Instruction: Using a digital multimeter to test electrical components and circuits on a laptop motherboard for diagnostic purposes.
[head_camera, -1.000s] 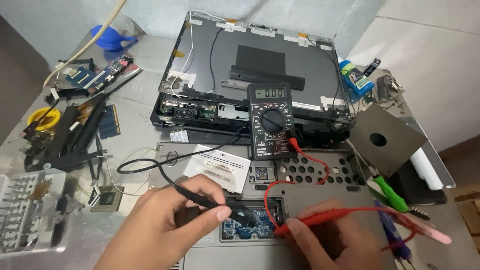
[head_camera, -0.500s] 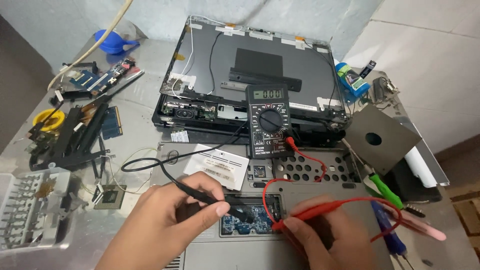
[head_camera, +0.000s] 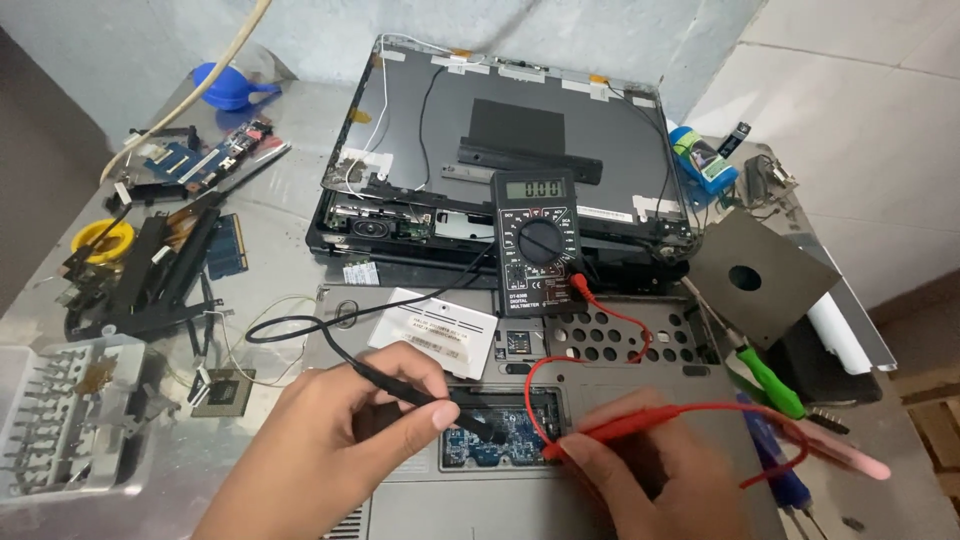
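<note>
Our left hand grips the black probe, right hand the red probe, both over the laptop's blue circuit board

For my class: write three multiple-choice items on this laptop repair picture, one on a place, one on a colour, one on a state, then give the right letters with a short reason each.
1. Where does the multimeter rest?
A. on the opened laptop, above the hands
B. in the grey plastic tray at the left
C. on the floor

2. What colour is the probe in the right hand?
A. black
B. red
C. yellow

3. How is the black probe held by the left hand?
A. lying loose on the table
B. pinched in the fingers, tip at the blue circuit board
C. coiled up, unplugged

Answers:
1. A: it lies on the laptop at its hinge.
2. B: the red probe shows there.
3. B: the grip is shut on it.
</note>
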